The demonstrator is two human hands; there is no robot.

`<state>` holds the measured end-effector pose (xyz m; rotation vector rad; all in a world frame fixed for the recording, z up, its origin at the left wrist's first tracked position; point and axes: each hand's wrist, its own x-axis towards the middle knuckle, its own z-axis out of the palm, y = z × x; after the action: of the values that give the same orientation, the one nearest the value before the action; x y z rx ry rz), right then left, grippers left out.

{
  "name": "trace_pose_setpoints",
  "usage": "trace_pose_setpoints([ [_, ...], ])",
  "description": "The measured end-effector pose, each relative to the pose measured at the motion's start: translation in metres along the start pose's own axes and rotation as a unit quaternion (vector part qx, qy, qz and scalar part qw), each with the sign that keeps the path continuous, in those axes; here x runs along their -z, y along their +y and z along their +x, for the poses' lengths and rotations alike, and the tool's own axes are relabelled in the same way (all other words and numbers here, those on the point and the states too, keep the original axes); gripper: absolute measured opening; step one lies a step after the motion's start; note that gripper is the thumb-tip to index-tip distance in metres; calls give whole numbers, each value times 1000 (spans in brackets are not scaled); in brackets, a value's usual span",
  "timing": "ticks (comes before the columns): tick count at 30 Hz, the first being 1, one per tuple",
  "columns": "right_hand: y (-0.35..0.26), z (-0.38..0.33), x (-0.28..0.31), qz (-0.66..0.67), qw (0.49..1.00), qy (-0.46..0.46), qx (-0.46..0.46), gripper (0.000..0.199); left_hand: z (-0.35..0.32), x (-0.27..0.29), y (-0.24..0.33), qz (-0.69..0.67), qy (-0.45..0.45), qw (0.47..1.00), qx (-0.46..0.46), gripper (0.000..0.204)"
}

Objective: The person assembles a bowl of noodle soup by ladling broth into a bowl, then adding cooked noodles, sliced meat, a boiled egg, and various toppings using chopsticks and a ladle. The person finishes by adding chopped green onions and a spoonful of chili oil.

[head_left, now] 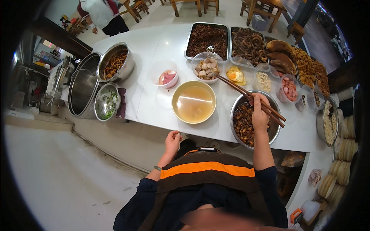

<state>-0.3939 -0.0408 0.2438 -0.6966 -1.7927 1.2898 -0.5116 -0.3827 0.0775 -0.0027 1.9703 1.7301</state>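
My right hand (260, 109) grips a pair of long brown chopsticks (239, 87) above a steel bowl of dark chopped food in sauce (243, 125). The chopstick tips are close to a clear tub of pale meat chunks (207, 70). In front of me stands a pale yellow bowl of cloudy broth (194, 103). My left hand (173, 141) is curled closed just off the table's near edge, with nothing visible in it. A clear tub with a little pink meat (168, 77) is left of the tips; a fried egg (236, 75) lies in one to the right.
Steel trays of shredded dark meat (206, 40) and brown coiled pieces (248, 45) line the far side. Small tubs, one with pink sausage pieces (289, 89), run right. At left stand large steel pots (83, 92) and a bowl of chopped greens (108, 102). A person (103, 17) stands beyond the table.
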Motion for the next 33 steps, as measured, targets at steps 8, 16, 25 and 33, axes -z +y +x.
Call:
trace_pose_setpoints([
  [8,-6,-6,1,-39,999,1,12,16,-25,19,-11,-1,19,1000,11,15],
  [16,-13,-17,-10,8,1000,25,-3,16,-5,42,11,3,47,999,23,17],
  [25,-19,-32,-17,37,997,65,-13,14,13,54,18,19,17,999,38,19],
  [33,-10,-46,-21,-33,997,72,17,13,26,62,19,14,-27,998,62,20],
])
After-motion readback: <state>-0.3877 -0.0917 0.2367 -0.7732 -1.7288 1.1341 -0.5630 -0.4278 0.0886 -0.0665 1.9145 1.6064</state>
